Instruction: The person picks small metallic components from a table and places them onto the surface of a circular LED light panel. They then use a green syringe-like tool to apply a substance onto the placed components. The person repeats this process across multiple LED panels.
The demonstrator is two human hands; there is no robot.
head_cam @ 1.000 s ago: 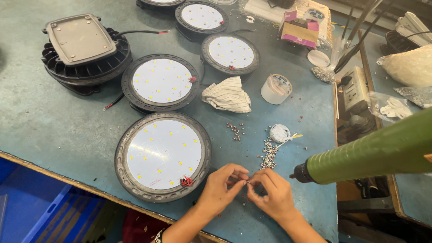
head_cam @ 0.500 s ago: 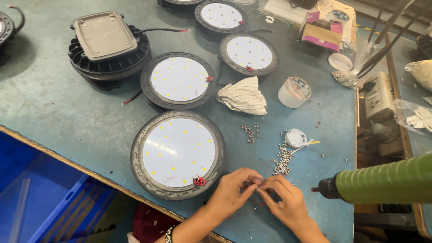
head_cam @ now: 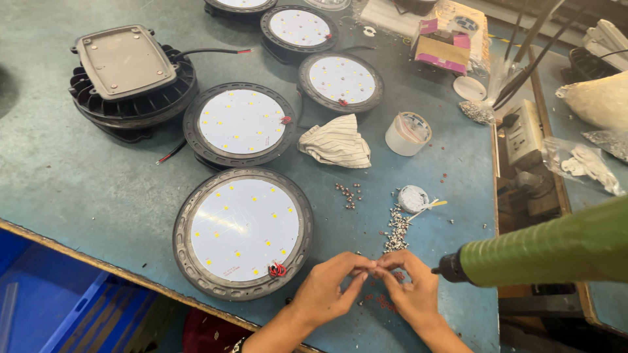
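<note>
Worn blue-green paint covers the counter [head_cam: 78, 196], seen from the single head view, with a blue bin [head_cam: 46, 307] below its near edge. At the bottom, the left hand [head_cam: 325, 292] and the right hand [head_cam: 412, 291] are brought together fingertip to fingertip, each pinched shut on a tiny part [head_cam: 376, 266] too small to be identified. Small red pieces [head_cam: 383, 302] are scattered on the counter directly beneath the hands. Just left of the left hand, a large round LED lamp [head_cam: 242, 232] lies face up, red wire loops at its rim nearest the hand. A green power screwdriver [head_cam: 549, 248] hangs in from the right, its dark nose just beside the right hand. A heap of small silver screws [head_cam: 396, 229] and a white cap [head_cam: 413, 198] are set just beyond the hands. Farther back, a striped cloth [head_cam: 337, 142], a tape roll [head_cam: 407, 133], three smaller lamps and a black finned housing [head_cam: 131, 82] are spread out.
</note>
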